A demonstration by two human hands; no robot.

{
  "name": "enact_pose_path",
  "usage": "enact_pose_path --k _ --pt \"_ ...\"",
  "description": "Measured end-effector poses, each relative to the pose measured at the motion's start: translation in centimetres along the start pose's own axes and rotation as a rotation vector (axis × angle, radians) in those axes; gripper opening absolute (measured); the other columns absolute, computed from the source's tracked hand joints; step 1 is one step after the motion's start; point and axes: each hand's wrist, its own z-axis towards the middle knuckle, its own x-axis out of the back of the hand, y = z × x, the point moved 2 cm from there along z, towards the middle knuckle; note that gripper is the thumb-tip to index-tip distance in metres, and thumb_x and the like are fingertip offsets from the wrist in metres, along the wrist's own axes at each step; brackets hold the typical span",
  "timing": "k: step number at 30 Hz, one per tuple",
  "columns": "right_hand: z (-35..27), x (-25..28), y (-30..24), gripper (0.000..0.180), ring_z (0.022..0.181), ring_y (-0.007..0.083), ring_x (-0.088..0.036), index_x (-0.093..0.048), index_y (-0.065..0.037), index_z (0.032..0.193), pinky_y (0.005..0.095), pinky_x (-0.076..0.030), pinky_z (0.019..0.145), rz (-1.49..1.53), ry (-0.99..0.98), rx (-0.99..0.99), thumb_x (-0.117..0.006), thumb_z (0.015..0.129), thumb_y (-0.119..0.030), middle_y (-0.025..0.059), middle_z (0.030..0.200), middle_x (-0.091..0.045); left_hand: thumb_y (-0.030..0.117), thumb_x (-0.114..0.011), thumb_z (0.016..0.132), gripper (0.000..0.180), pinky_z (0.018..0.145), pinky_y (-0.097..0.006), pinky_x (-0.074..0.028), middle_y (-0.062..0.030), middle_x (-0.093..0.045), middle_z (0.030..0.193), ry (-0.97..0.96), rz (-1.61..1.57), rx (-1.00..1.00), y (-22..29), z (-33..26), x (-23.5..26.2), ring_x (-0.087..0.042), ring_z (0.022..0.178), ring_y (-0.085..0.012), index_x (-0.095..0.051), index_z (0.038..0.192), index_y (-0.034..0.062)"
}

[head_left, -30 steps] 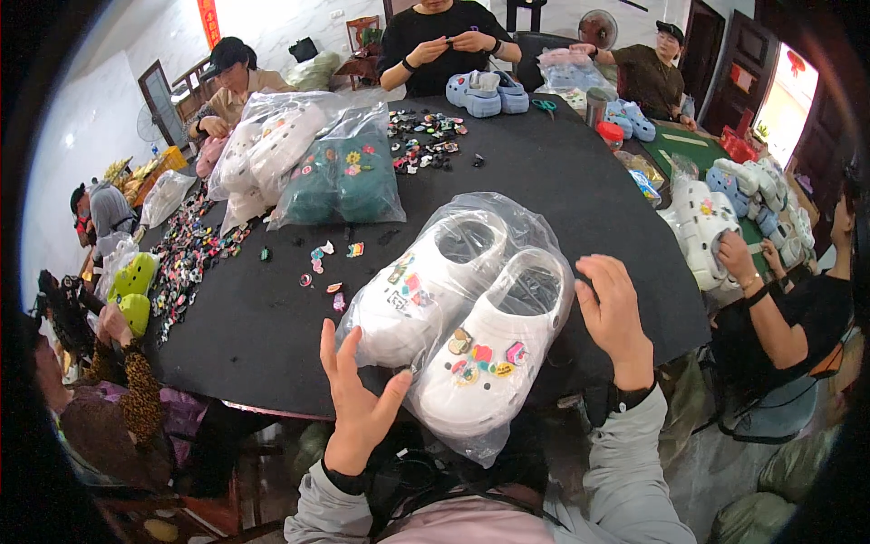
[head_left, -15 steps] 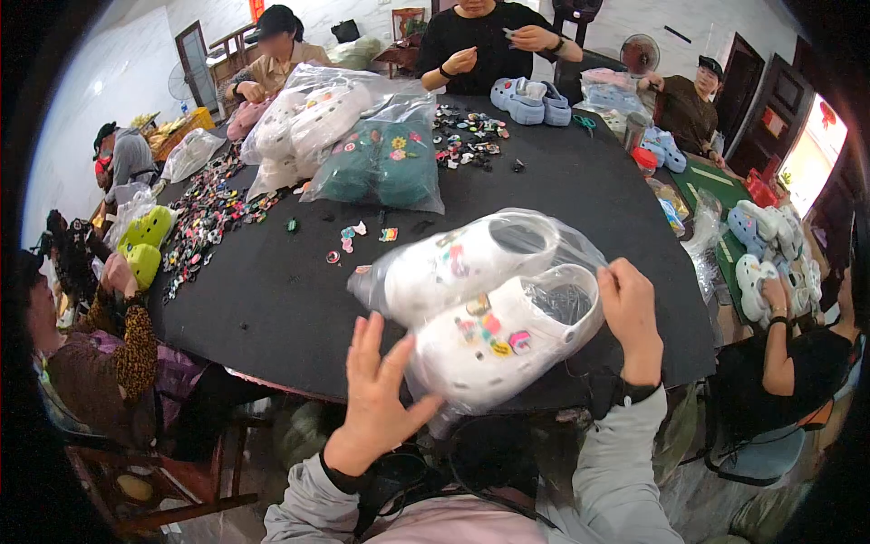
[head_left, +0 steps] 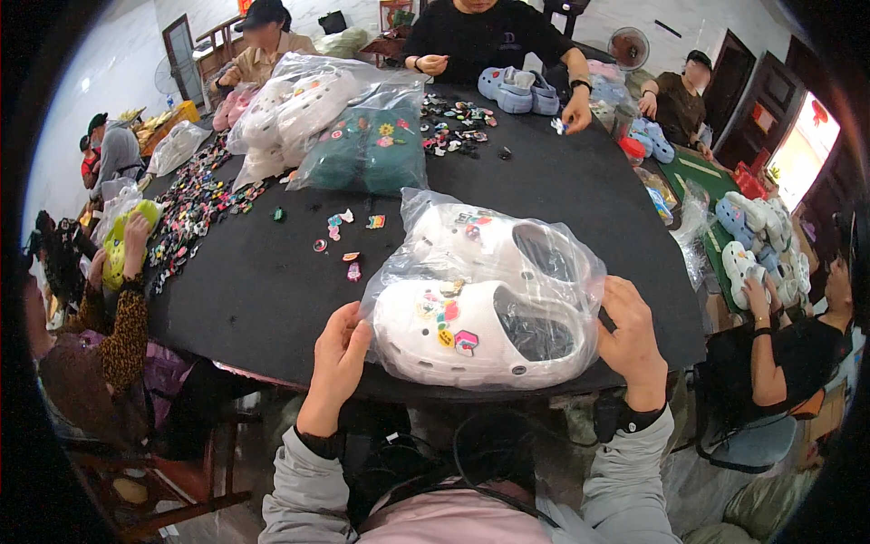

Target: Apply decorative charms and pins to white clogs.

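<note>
Two white clogs [head_left: 476, 308] in clear bag [head_left: 415, 216], far one partly hidden, left grip [head_left: 339, 363], right grip [head_left: 632, 340] holding bag ends

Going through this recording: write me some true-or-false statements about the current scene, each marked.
1. The white shoes nearest the wearer are inside a clear bag. True.
2. The left hand is at their heel end. False: it is at the toe end; the right hand is at the heel end.
3. Green shoes lie bagged beyond them. True.
4. The tabletop is bright yellow. False: it is black.
5. Blue shoes stand on the tabletop's far side. True.
</note>
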Motion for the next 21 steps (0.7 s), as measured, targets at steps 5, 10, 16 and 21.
enact_pose_path --k 5,10,16,21 --pt "2.7 -1.9 -0.4 0.033 0.101 0.0392 -0.058 -0.063 0.001 0.099 0.0428 -0.047 0.090 0.098 -0.180 0.017 -0.069 0.071 -0.014 0.0206 0.102 -0.062 0.013 -0.057 0.093 0.018 0.066 -0.023 -0.045 -0.0019 -0.062 0.080 -0.042 0.095 0.025 0.5 0.8 -0.2 -0.055 0.073 -0.0079 -0.061 0.100 -0.0034" --pt "5.2 -2.4 0.3 0.027 0.094 0.0394 -0.058 -0.063 0.000 0.095 0.0433 -0.048 0.084 0.032 -0.432 -0.028 -0.067 0.073 -0.015 0.0190 0.093 -0.062 0.009 -0.056 0.093 0.011 0.063 -0.022 -0.043 0.0002 -0.060 0.077 0.019 -0.025 0.054 -0.4 1.1 0.5 -0.053 0.069 -0.0062 -0.061 0.092 -0.0011" --pt "5.0 0.4 -2.0 0.019 0.086 0.0370 -0.059 -0.064 0.000 0.087 0.0437 -0.049 0.077 0.033 -0.509 0.070 -0.065 0.072 -0.011 0.0159 0.086 -0.062 0.008 -0.056 0.095 0.007 0.058 -0.018 -0.037 0.0035 -0.056 0.075 0.352 -0.245 -0.088 0.5 0.7 5.7 -0.048 0.065 -0.0034 -0.060 0.091 0.0034" --pt "2.7 1.2 -2.5 0.014 0.082 0.0345 -0.059 -0.064 -0.001 0.081 0.0431 -0.049 0.074 0.138 -0.404 0.083 -0.063 0.071 -0.009 0.0141 0.082 -0.061 0.005 -0.059 0.091 0.015 0.071 -0.020 -0.040 0.0012 -0.057 0.091 0.254 -0.235 -0.117 1.6 -0.4 8.7 -0.051 0.080 -0.0058 -0.057 0.106 0.0018"
